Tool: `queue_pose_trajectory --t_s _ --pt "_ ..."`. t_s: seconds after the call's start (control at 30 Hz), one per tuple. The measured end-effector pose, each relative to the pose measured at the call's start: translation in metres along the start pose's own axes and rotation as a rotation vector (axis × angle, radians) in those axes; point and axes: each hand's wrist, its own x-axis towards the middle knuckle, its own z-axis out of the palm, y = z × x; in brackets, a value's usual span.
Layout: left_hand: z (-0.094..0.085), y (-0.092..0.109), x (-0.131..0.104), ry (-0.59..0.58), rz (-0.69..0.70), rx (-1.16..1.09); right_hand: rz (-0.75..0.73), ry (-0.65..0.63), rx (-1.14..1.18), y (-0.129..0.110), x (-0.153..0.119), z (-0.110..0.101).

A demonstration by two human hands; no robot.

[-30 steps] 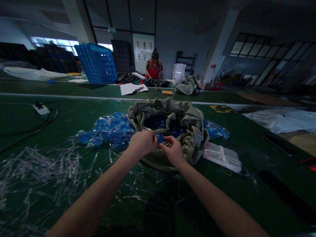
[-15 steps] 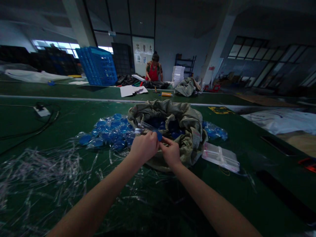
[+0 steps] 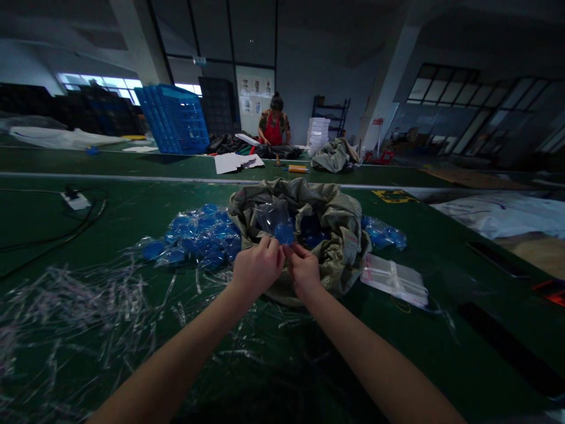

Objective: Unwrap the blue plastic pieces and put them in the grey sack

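In the head view, the only one we have, we see both bare hands close together over the near rim of a grey-green woven sack (image 3: 342, 215); the left hand (image 3: 257, 265) is curled nearly into a fist, its thumb and forefinger closed on the near edge of a clear plastic bag (image 3: 269, 213); the right hand (image 3: 304, 271) pinches that same edge just beside it, with fingertips and thumb together; the bag stands up and away from the fingers, over the sack's mouth, and a round blue piece (image 3: 285, 232) sits low in it, just above the fingertips; inside the sack we make out more dark blue pieces (image 3: 314, 232), too dim for us to count; to the left of the sack lies a heap of bagged blue pieces (image 3: 194, 235), and a smaller group of them (image 3: 383, 232) lies to its right; near that group we find a bundle of flat clear bags (image 3: 394, 278) with a band around it; thin clear strips (image 3: 83, 306) are strewn over the green tabletop (image 3: 132, 197) at left; across from us, a person in a red apron (image 3: 272, 129) stands behind a farther table (image 3: 375, 172).
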Motion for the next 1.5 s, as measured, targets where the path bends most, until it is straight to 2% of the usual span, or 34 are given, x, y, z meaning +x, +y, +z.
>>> queue_pose_trajectory --t_s 0.13,0.2,0.33,0.47,0.7,0.83,0.9,0.97,1.07,1.1,1.13,1.17,1.27,1.33,1.5 --pt "0.007 -0.005 0.002 -0.019 -0.184 -0.038 0.08 0.031 0.119 -0.002 -0.001 0.003" --pt "0.012 -0.008 0.004 -0.041 -0.186 -0.099 0.095 0.04 0.15 -0.003 -0.001 0.002" --pt "0.022 -0.011 0.005 -0.045 -0.093 -0.184 0.119 -0.002 0.191 -0.006 -0.002 0.003" --pt "0.029 -0.009 0.002 -0.035 -0.07 -0.138 0.122 -0.022 0.159 -0.009 -0.001 0.001" --pt "0.04 -0.007 -0.004 0.002 0.111 -0.206 -0.176 0.039 -0.124 -0.006 0.005 -0.006" --pt "0.041 -0.009 -0.009 0.02 0.247 -0.342 -0.213 0.005 -0.165 -0.009 0.001 -0.011" --pt "0.036 -0.015 -0.012 0.052 0.257 -0.482 -0.203 -0.032 -0.123 -0.01 -0.001 -0.014" --pt "0.028 -0.026 -0.012 0.149 0.122 -0.612 -0.175 -0.044 -0.082 -0.013 -0.002 -0.018" --pt "0.018 -0.048 -0.002 0.353 -0.247 -0.809 -0.15 -0.071 -0.064 -0.02 -0.003 -0.023" --pt "0.016 -0.055 0.004 0.374 -0.336 -0.907 -0.149 -0.089 -0.068 -0.022 -0.004 -0.025" --pt "0.014 -0.061 0.01 0.349 -0.378 -1.03 -0.15 -0.107 -0.076 -0.024 -0.005 -0.026" --pt "0.014 -0.067 0.016 0.26 -0.376 -1.177 -0.148 -0.126 -0.09 -0.026 -0.006 -0.027" --pt "0.013 -0.072 0.027 -0.156 -0.264 -1.559 -0.139 -0.177 -0.149 -0.029 -0.008 -0.028" --pt "0.014 -0.07 0.028 -0.328 -0.214 -1.661 -0.154 -0.216 -0.183 -0.029 -0.008 -0.028" --pt "0.021 -0.059 0.023 -0.365 -0.199 -1.673 -0.225 -0.265 -0.233 -0.025 -0.008 -0.029"
